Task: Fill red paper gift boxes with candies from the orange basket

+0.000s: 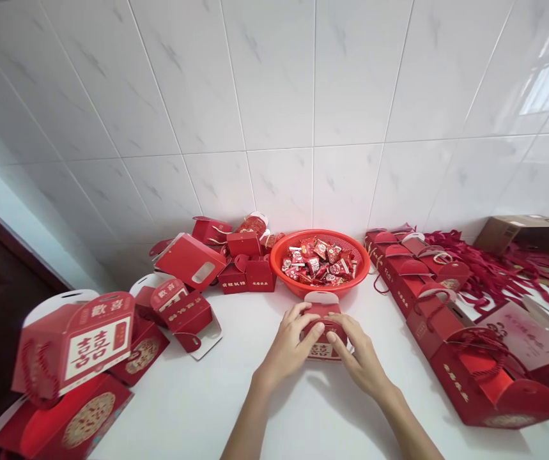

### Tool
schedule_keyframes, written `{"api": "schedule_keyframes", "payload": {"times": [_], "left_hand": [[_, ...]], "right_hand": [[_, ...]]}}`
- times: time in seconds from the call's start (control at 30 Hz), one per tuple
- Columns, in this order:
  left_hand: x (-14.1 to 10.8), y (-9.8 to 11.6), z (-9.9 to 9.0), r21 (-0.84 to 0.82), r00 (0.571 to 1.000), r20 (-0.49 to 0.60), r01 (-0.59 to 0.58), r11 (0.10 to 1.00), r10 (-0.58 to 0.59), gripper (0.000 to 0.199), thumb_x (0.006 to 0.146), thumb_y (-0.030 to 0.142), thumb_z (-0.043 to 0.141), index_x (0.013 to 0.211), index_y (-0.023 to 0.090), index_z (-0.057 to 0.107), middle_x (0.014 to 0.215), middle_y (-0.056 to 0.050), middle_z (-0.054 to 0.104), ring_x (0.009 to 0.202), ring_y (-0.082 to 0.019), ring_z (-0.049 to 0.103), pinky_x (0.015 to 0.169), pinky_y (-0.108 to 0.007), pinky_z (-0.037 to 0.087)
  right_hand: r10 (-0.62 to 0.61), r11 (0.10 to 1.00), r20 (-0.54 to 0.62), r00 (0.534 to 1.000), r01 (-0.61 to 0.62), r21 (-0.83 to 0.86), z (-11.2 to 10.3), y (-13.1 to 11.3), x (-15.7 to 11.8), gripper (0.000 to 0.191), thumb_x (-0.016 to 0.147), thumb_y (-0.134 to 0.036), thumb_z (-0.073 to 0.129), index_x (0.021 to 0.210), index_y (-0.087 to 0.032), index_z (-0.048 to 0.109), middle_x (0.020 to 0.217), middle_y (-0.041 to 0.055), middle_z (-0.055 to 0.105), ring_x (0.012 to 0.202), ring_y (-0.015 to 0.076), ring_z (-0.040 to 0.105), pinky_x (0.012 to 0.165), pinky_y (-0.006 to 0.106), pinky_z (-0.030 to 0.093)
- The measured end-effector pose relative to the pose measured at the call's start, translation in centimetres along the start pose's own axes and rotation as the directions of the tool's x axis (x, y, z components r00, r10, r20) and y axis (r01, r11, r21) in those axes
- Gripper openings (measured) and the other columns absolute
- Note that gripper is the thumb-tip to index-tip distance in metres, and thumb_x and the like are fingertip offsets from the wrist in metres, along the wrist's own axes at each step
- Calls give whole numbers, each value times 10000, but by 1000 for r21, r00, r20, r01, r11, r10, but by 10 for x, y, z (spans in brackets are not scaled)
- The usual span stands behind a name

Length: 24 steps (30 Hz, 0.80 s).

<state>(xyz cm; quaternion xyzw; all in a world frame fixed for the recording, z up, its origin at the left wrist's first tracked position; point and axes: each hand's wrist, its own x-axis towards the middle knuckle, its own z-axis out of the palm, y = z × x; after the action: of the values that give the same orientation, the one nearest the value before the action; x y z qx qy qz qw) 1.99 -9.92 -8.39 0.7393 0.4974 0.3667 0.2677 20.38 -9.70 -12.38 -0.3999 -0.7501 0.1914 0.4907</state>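
Observation:
A small red gift box (323, 350) with pale lettering on its front stands upright on the white table. My left hand (289, 338) grips its left side, the thumb in front and the fingers over the top. From the right, my right hand (356, 345) holds the same box, its thumb near the upper front edge. A rounded white-edged flap (321, 298) sticks up behind the fingers. Much of the box top is hidden by my hands. Just beyond it sits a red plastic basket (281, 285) with wrapped candies (319, 260) inside.
Red gift boxes (75, 345) are piled on the left, with more boxes (248, 275) left of the basket. A row of red boxes (447, 358) lines the right. Red ribbons (475, 259) and a cardboard box (518, 233) lie farther right. A tiled wall (278, 179) rises behind.

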Motion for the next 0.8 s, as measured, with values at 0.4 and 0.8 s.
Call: {"api": "schedule_keyframes", "payload": {"times": [0.4, 0.8], "left_hand": [[11, -6, 19, -13, 974, -228, -16, 1000, 12, 461, 794, 255, 704, 1241, 235, 597, 1220, -90, 566, 917, -194, 651, 891, -380, 554], [19, -22, 13, -206, 1000, 24, 13, 979, -9, 208, 871, 349, 633, 1032, 218, 659, 1210, -85, 644, 1179, -238, 605, 1033, -399, 476]], "right_hand": [[152, 988, -250, 956, -137, 76, -2, 8, -5, 248, 924, -365, 594, 1111, -211, 644, 1104, 111, 706, 1048, 256, 665, 912, 413, 555], [428, 892, -102, 898, -401, 210, 0, 19, -6, 597, 872, -566, 599, 1326, -185, 534, 1336, 164, 619, 1161, 283, 639, 942, 436, 553]]}}
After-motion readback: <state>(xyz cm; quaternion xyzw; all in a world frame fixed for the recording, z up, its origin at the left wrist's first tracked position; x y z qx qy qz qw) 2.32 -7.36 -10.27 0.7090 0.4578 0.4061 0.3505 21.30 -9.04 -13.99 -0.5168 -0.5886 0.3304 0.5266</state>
